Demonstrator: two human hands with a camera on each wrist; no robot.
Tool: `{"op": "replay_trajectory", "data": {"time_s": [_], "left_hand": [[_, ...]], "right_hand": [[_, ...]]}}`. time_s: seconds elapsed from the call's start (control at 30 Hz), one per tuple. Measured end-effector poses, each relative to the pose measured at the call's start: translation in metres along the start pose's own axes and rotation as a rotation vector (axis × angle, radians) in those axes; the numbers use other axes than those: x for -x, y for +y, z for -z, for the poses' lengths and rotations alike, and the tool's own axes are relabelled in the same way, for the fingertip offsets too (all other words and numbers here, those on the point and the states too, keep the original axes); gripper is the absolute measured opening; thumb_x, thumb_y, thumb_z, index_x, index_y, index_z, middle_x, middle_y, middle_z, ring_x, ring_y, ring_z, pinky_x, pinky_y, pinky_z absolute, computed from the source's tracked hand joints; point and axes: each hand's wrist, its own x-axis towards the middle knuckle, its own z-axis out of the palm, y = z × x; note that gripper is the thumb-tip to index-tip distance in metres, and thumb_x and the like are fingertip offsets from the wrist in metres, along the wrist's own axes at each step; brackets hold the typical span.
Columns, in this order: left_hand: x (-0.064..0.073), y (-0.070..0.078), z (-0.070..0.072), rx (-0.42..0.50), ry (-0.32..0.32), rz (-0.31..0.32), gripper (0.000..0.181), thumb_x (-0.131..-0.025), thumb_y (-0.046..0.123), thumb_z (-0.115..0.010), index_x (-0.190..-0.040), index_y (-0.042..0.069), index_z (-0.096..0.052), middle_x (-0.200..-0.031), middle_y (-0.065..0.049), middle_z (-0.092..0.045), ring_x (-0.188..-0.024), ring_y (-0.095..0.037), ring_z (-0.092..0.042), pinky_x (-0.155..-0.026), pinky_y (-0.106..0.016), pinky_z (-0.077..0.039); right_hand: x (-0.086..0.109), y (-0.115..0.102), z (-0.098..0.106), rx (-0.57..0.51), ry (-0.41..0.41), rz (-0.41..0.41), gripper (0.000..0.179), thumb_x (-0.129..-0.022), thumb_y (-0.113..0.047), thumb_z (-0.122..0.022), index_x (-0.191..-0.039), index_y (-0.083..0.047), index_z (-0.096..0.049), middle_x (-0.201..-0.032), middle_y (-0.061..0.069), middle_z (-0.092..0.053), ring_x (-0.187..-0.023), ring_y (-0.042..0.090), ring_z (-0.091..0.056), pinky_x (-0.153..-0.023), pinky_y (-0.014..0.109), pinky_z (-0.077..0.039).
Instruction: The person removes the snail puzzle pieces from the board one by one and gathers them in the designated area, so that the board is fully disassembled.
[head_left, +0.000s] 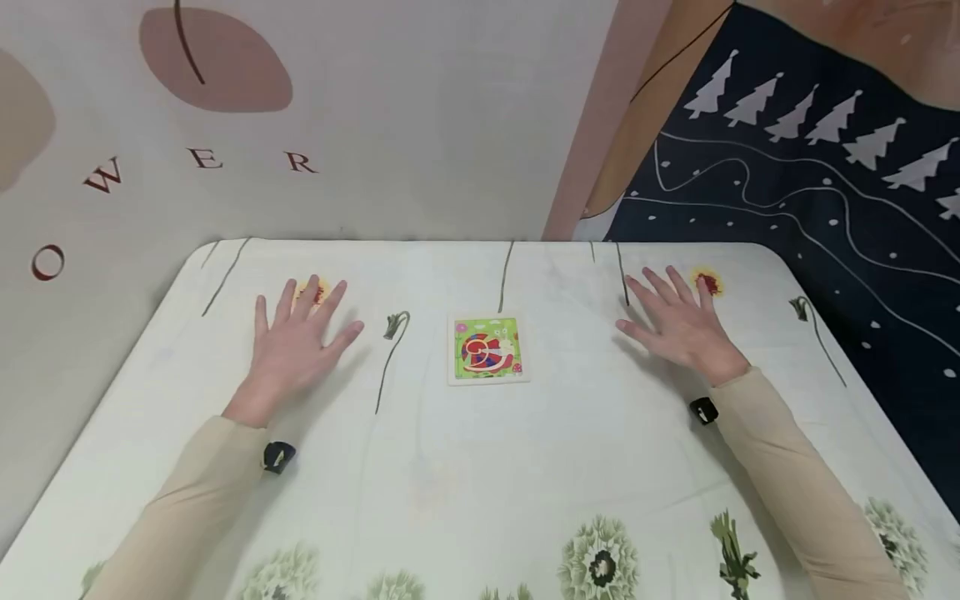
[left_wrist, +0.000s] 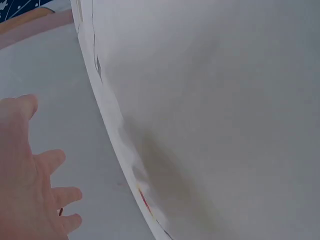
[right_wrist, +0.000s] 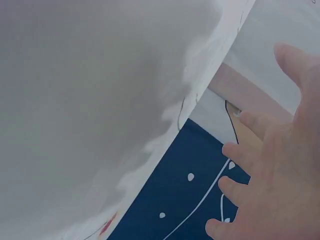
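A small square picture puzzle (head_left: 489,350) with a red snail on a green ground lies flat on the white table, between the two hands. To its left, my left hand (head_left: 296,346) is held above the cloth with fingers spread, holding nothing; the left wrist view shows the same hand (left_wrist: 25,175) apart from the surface. On the puzzle's other side my right hand (head_left: 678,325) has its fingers spread too and holds nothing. In the right wrist view that hand (right_wrist: 280,160) is seen clear of the cloth. Neither hand touches the puzzle.
A white tablecloth (head_left: 480,467) printed with flowers and stems covers the table. Behind it hangs a pale cloth (head_left: 420,150) with letters, and at the right a dark blue cloth (head_left: 750,183) with white trees. Each wrist carries a small black device (head_left: 279,457).
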Motion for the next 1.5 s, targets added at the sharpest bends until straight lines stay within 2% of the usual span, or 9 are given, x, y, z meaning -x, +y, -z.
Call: {"op": "replay_trajectory", "data": {"time_s": [0.2,0.37,0.5,0.6,0.77,1.03,1.17,1.37,1.5], "left_hand": [[-0.004,0.018,-0.007,-0.011,-0.031,-0.059,0.074,-0.100,0.064,-0.033,-0.161,0.025,-0.018,-0.167,-0.020,-0.010,-0.153,-0.047,0.000,-0.116,-0.069,0.010],[-0.008,0.032,-0.014,-0.021,-0.073,-0.109,0.071,-0.101,0.059,-0.037,-0.160,0.025,-0.021,-0.167,-0.018,-0.012,-0.154,-0.044,-0.002,-0.118,-0.067,0.008],[-0.010,0.042,-0.021,-0.007,-0.099,-0.151,0.068,-0.101,0.054,-0.043,-0.159,0.023,-0.025,-0.167,-0.017,-0.015,-0.154,-0.042,-0.004,-0.119,-0.065,0.005],[-0.011,0.050,-0.026,0.002,-0.108,-0.198,0.066,-0.101,0.050,-0.046,-0.158,0.021,-0.030,-0.165,-0.019,-0.021,-0.153,-0.043,-0.010,-0.120,-0.065,0.002],[-0.013,0.065,-0.031,0.018,-0.127,-0.277,0.062,-0.101,0.044,-0.051,-0.155,0.017,-0.037,-0.158,-0.022,-0.035,-0.149,-0.043,-0.026,-0.120,-0.065,-0.008],[-0.018,0.079,-0.041,0.063,-0.159,-0.409,0.055,-0.099,0.036,-0.058,-0.150,0.016,-0.047,-0.149,-0.023,-0.047,-0.141,-0.041,-0.040,-0.118,-0.062,-0.022],[-0.017,0.084,-0.042,0.096,-0.191,-0.432,0.055,-0.099,0.034,-0.060,-0.150,0.018,-0.047,-0.150,-0.023,-0.046,-0.141,-0.039,-0.040,-0.118,-0.060,-0.025],[-0.016,0.089,-0.044,0.103,-0.196,-0.471,0.053,-0.098,0.033,-0.062,-0.147,0.016,-0.051,-0.145,-0.023,-0.048,-0.133,-0.040,-0.046,-0.112,-0.055,-0.036],[-0.016,0.093,-0.046,0.106,-0.204,-0.493,0.049,-0.098,0.031,-0.063,-0.144,0.015,-0.055,-0.143,-0.023,-0.048,-0.130,-0.039,-0.048,-0.109,-0.053,-0.039]], "right_hand": [[-0.002,-0.011,-0.002,-0.060,0.012,0.072,0.071,-0.101,-0.056,-0.042,-0.158,-0.016,-0.029,-0.164,0.017,-0.024,-0.154,0.042,-0.008,-0.116,0.070,0.003],[-0.005,-0.021,-0.004,-0.121,0.025,0.130,0.061,-0.102,-0.045,-0.048,-0.154,-0.014,-0.037,-0.160,0.018,-0.032,-0.152,0.044,-0.012,-0.116,0.071,0.001],[-0.009,-0.030,-0.007,-0.136,0.072,0.183,0.056,-0.101,-0.036,-0.053,-0.151,-0.012,-0.042,-0.155,0.018,-0.038,-0.150,0.046,-0.018,-0.116,0.072,-0.004],[-0.014,-0.037,-0.009,-0.140,0.103,0.227,0.053,-0.100,-0.028,-0.057,-0.148,-0.010,-0.046,-0.153,0.019,-0.042,-0.147,0.047,-0.024,-0.116,0.071,-0.009],[-0.023,-0.053,-0.010,-0.157,0.122,0.285,0.051,-0.097,-0.019,-0.060,-0.146,-0.008,-0.049,-0.149,0.019,-0.045,-0.143,0.042,-0.033,-0.116,0.066,-0.018],[-0.034,-0.074,-0.010,-0.195,0.105,0.297,0.050,-0.095,-0.017,-0.064,-0.143,-0.007,-0.053,-0.148,0.019,-0.048,-0.141,0.039,-0.038,-0.115,0.060,-0.027],[-0.037,-0.082,-0.009,-0.206,0.098,0.310,0.048,-0.095,-0.017,-0.064,-0.141,-0.008,-0.055,-0.147,0.019,-0.050,-0.140,0.038,-0.040,-0.113,0.059,-0.030],[-0.043,-0.091,-0.013,-0.228,0.075,0.328,0.045,-0.095,-0.016,-0.065,-0.138,-0.006,-0.058,-0.139,0.019,-0.055,-0.133,0.037,-0.046,-0.111,0.054,-0.036],[-0.046,-0.096,-0.016,-0.227,0.052,0.351,0.043,-0.095,-0.015,-0.064,-0.137,-0.005,-0.059,-0.132,0.019,-0.059,-0.127,0.036,-0.051,-0.108,0.051,-0.040]]}}
